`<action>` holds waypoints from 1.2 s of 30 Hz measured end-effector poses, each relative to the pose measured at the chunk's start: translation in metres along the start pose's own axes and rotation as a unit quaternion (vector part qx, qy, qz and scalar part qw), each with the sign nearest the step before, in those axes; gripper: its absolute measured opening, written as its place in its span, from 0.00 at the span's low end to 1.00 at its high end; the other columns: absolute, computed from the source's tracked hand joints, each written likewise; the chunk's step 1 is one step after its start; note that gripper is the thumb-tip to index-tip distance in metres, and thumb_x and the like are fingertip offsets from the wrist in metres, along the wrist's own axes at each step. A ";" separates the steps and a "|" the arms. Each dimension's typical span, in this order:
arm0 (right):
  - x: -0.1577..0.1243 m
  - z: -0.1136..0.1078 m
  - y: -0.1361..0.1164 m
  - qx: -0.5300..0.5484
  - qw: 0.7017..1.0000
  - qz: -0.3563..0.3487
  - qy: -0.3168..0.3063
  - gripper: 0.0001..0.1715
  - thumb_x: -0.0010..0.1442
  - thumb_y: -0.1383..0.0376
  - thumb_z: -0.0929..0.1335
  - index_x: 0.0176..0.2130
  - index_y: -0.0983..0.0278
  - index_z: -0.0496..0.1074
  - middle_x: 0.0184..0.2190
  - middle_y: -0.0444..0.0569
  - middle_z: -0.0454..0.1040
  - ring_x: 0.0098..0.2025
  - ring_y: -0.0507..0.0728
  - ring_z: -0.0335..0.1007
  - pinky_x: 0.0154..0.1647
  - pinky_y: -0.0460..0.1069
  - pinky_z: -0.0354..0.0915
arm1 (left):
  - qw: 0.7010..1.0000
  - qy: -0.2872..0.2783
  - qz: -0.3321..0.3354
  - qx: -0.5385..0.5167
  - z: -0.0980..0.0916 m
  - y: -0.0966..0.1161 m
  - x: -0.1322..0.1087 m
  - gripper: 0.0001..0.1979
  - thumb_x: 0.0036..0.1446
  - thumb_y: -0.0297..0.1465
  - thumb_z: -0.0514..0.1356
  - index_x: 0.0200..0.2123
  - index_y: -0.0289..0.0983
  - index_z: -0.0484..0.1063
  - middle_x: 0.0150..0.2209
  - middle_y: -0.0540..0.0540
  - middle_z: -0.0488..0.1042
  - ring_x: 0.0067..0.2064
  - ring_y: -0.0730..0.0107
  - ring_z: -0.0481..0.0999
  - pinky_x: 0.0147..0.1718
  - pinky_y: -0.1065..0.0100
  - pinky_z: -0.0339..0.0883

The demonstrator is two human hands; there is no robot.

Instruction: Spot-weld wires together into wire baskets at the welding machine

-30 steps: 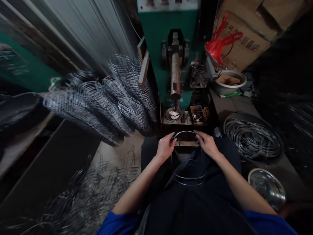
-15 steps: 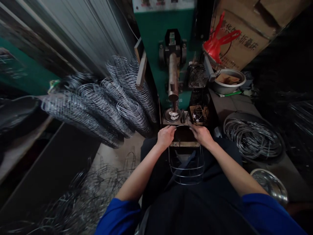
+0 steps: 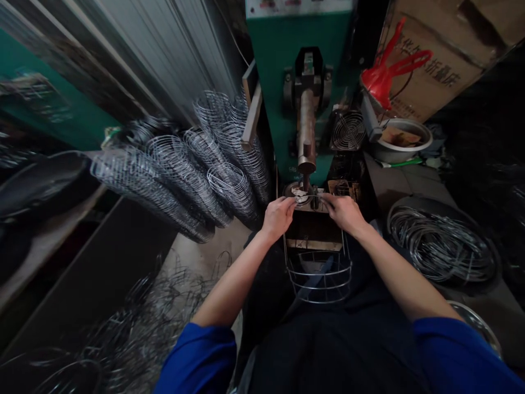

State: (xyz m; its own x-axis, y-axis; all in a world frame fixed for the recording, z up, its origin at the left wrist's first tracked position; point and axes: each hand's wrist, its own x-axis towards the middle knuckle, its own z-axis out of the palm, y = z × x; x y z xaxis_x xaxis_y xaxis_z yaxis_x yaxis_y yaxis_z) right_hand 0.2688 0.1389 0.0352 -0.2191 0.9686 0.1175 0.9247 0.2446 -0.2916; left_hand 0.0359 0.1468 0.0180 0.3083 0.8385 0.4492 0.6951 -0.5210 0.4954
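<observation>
Both hands have carried the wire basket forward; left hand and right hand fingers pinching its top wire under the welder's electrode

Green welding machine; silver wire basket; blue sleeves; red plastic bag; brown cardboard box.

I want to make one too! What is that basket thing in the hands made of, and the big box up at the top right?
The basket looks like thin bare steel wire: silvery, shiny, see-through between its rings. Both the left hand and the right hand grip its top. The box looks like plain brown cardboard, dull, with printed letters.
</observation>
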 end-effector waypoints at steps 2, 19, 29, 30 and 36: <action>0.005 0.002 0.000 0.006 1.000 -0.012 0.012 0.21 0.72 0.60 0.63 0.61 0.54 0.71 0.46 0.49 0.80 0.47 0.63 0.77 0.46 0.51 0.70 | 1.000 -0.007 -0.003 0.021 -0.005 0.001 0.003 0.12 0.67 0.29 0.54 0.45 0.36 0.78 0.38 0.42 0.79 0.38 0.65 0.78 0.40 0.67 0.70; 0.021 -0.001 0.006 0.175 0.981 -0.074 0.043 0.16 0.68 0.66 0.66 0.51 0.59 0.79 0.45 0.50 0.80 0.49 0.63 0.76 0.51 0.51 0.69 | 1.000 -0.028 -0.008 -0.005 -0.010 -0.008 0.017 0.11 0.65 0.28 0.56 0.38 0.35 0.79 0.34 0.44 0.79 0.34 0.66 0.77 0.37 0.68 0.67; 0.027 0.001 0.005 0.175 0.981 -0.072 0.042 0.16 0.68 0.66 0.66 0.51 0.59 0.79 0.46 0.50 0.80 0.50 0.62 0.76 0.51 0.52 0.69 | 0.998 -0.052 -0.023 0.032 -0.011 -0.007 0.020 0.13 0.65 0.28 0.54 0.41 0.35 0.79 0.36 0.42 0.78 0.36 0.64 0.77 0.39 0.67 0.67; 0.027 0.001 0.004 0.179 0.980 -0.073 0.046 0.16 0.68 0.65 0.66 0.51 0.59 0.79 0.46 0.50 0.80 0.50 0.62 0.76 0.51 0.52 0.69 | 0.998 -0.054 -0.025 0.033 -0.011 -0.006 0.020 0.13 0.65 0.28 0.53 0.41 0.35 0.79 0.36 0.42 0.78 0.37 0.64 0.77 0.39 0.67 0.67; 0.029 -0.003 0.003 0.178 0.982 -0.064 0.024 0.16 0.68 0.65 0.65 0.51 0.60 0.79 0.43 0.50 0.81 0.45 0.62 0.77 0.46 0.50 0.69 | 0.997 -0.059 -0.032 0.023 -0.013 -0.006 0.022 0.12 0.65 0.28 0.54 0.37 0.36 0.78 0.35 0.43 0.79 0.36 0.65 0.77 0.38 0.68 0.67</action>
State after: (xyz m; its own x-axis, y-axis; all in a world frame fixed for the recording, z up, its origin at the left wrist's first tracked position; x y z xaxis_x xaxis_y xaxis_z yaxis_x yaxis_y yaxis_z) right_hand 0.2662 0.1678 0.0401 -0.3041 0.9276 0.2171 0.7211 0.3730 -0.5838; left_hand 0.0303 0.1662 0.0343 0.3357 0.8838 0.3260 0.7435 -0.4611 0.4844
